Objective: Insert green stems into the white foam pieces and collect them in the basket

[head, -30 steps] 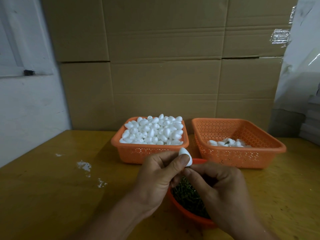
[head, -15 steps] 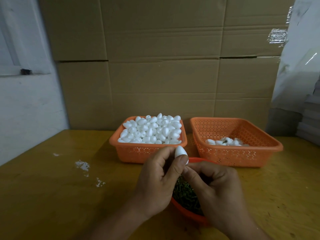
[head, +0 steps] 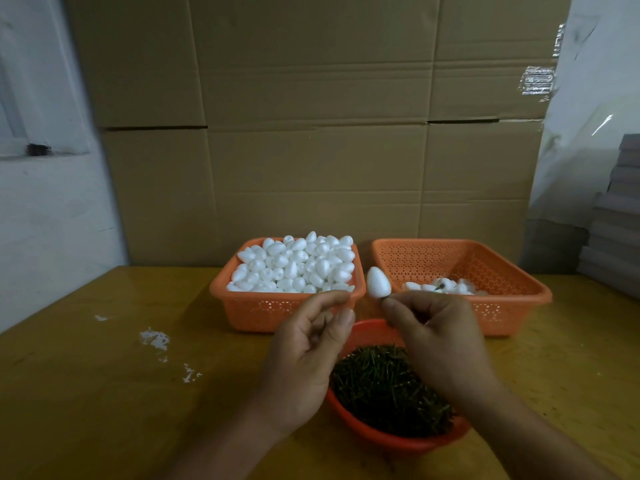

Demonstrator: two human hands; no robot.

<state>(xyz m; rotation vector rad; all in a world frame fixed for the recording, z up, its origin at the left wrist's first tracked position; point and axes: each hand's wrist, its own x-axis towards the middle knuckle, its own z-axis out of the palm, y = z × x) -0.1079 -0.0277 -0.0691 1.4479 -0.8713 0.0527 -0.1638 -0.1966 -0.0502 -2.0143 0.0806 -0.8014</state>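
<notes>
White foam pieces (head: 294, 268) heap the left basket (head: 242, 306), which stands toward the back edge of the surface (head: 86, 393), left of its middle. In front of it hovers the left hand (head: 304, 355), palm turned inward, its fingers (head: 329, 299) loosely curled around nothing, thumb and forefinger apart.

Just right of that hand, the right hand (head: 440, 334) pinches a short green stem between thumb and forefinger, and one foam piece (head: 378, 283) sits on top of it. The piece is egg-shaped, smooth and matt white; its long axis stands nearly upright, narrow end up, blunt end down against the fingertips, so the stem looks already seated. It hangs in the air over the gap between the two baskets, above the far rim of the bowl (head: 398, 441) of green stems (head: 388, 386) that sits at the near edge.

The right basket (head: 512, 296) lies directly right of and slightly behind the held piece, with a few finished pieces (head: 440, 287) along its near wall. The right hand is the nearer one to it, so the drop is likely a short carry rightward over the basket's near rim.
</notes>
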